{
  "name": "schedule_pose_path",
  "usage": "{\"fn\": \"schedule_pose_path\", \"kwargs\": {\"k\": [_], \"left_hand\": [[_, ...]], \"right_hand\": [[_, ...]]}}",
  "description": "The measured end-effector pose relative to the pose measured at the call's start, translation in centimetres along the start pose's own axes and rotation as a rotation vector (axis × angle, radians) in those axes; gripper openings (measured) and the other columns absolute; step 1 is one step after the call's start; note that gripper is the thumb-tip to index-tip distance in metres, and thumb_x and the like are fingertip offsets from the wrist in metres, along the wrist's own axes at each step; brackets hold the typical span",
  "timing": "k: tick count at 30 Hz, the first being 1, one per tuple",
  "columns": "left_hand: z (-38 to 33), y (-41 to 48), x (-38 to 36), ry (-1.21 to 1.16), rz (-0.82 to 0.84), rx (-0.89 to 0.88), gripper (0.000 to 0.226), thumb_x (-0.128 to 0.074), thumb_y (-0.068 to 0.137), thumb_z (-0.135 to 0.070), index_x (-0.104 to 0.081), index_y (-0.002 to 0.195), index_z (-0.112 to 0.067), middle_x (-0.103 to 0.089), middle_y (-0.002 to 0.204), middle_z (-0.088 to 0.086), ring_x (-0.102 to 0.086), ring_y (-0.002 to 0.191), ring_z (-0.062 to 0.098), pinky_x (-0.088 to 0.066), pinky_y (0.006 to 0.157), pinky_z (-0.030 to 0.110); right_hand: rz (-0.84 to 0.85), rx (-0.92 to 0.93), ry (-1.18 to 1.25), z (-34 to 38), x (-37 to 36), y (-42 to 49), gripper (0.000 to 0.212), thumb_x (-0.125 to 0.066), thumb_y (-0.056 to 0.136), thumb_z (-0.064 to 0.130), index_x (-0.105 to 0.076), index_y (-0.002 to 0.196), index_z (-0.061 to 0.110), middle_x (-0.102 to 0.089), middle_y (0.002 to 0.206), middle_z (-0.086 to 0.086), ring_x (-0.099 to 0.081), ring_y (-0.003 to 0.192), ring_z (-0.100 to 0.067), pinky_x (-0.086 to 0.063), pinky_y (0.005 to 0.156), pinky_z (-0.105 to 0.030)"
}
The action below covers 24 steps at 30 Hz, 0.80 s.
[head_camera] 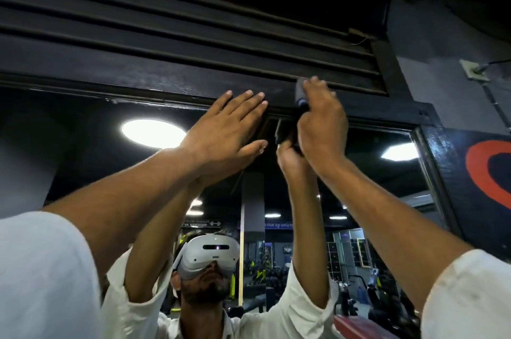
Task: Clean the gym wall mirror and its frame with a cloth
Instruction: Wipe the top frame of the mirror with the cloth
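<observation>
The wall mirror (pixel 83 145) fills the lower half of the head view, and its dark top frame (pixel 154 84) runs across above it. My left hand (pixel 221 131) lies flat with straight fingers against the frame's lower edge and the top of the glass. My right hand (pixel 322 123) is raised beside it and holds a dark cloth (pixel 300 92) against the frame; only a small bunched part of the cloth shows past my fingers. Both arms and hands repeat in the mirror as a reflection.
Dark horizontal slats (pixel 193 20) sit above the frame. A dark vertical frame post (pixel 434 172) and a painted wall with a red shape (pixel 486 170) stand at the right. A small wall box with a cable (pixel 472 69) is at the upper right. Gym machines show in the reflection.
</observation>
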<state>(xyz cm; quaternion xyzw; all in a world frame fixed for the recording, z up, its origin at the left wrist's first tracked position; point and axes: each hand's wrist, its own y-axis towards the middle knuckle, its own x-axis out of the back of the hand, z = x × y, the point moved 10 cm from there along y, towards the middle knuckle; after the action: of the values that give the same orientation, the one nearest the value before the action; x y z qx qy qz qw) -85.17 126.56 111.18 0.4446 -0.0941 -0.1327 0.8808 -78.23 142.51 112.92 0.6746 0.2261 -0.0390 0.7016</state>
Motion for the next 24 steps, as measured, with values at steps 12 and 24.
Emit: {"fn": "schedule_pose_path", "kwargs": {"k": [12, 24], "left_hand": [[11.5, -8.4, 2.8, 0.030, -0.038, 0.040, 0.087, -0.014, 0.100, -0.069, -0.017, 0.171, -0.018, -0.012, 0.179, 0.000, -0.005, 0.165, 0.017, -0.001, 0.133, 0.048], [11.4, -8.1, 2.5, -0.001, -0.068, 0.029, 0.082, -0.017, 0.105, -0.068, -0.005, 0.171, -0.020, -0.002, 0.180, 0.001, 0.005, 0.165, 0.018, 0.005, 0.134, 0.049]], "right_hand": [[-0.020, -0.086, -0.001, 7.6, -4.3, -0.3, 0.053, -0.047, 0.090, -0.006, -0.067, 0.135, 0.012, -0.064, 0.142, -0.011, -0.057, 0.133, -0.032, -0.042, 0.112, -0.040], [-0.018, -0.031, -0.060, 14.5, -6.0, -2.3, 0.054, -0.045, 0.100, -0.006, -0.055, 0.150, 0.010, -0.051, 0.159, -0.009, -0.036, 0.155, -0.022, -0.024, 0.130, -0.042]]}}
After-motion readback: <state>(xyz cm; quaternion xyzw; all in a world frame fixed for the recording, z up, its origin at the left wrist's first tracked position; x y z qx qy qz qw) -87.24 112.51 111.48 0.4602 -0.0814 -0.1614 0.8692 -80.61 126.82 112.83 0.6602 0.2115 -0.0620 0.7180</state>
